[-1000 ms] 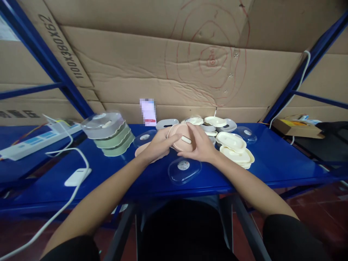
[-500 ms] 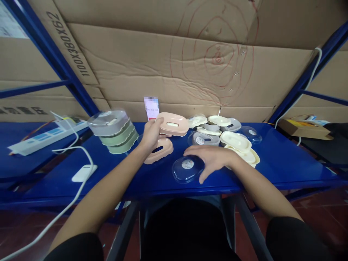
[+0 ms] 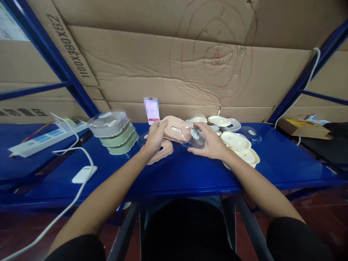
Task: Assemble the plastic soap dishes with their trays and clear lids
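Note:
My left hand grips the left end of a pink plastic dish with an oval slot, held above the table. In my right hand is a clear lid with a round sticker, its fingers closed around the right side. The lid's left edge overlaps the dish's right end; I cannot tell if they touch. Below my left hand lies a second pink piece with a slot, beside another clear lid, partly hidden. Cream dishes are piled to the right of my right hand.
A stack of green and grey dishes under a clear lid stands left on the blue table. A phone leans at the back. Further left are a power strip and white cable. A clear lid lies far right.
My right hand has picked up the clear lid from the table and brought it up to the pink dish. My left hand has tilted the dish slightly toward it.

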Demonstrator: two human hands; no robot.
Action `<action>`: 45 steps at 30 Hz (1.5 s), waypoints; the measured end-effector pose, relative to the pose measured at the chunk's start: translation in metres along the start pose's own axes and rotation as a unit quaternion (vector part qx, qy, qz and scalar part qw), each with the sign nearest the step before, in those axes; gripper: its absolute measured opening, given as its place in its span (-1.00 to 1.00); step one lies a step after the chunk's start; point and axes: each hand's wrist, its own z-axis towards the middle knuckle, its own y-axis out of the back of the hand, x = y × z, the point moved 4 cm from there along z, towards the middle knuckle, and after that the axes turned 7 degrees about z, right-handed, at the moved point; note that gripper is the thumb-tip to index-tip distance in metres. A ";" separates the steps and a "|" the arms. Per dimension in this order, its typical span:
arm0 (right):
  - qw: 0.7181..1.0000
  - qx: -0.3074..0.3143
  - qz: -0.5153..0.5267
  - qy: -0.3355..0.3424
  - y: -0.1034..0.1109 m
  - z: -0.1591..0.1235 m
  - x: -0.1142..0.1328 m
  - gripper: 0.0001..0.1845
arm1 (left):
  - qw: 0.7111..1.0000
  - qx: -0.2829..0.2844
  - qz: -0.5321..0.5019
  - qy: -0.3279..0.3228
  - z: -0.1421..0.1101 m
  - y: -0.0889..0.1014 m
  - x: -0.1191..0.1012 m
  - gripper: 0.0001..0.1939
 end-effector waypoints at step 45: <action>0.988 -0.077 -0.088 0.100 -0.013 -0.003 -0.009 0.04 | 0.986 0.141 -0.090 -0.022 -0.042 -0.028 -0.007 -0.55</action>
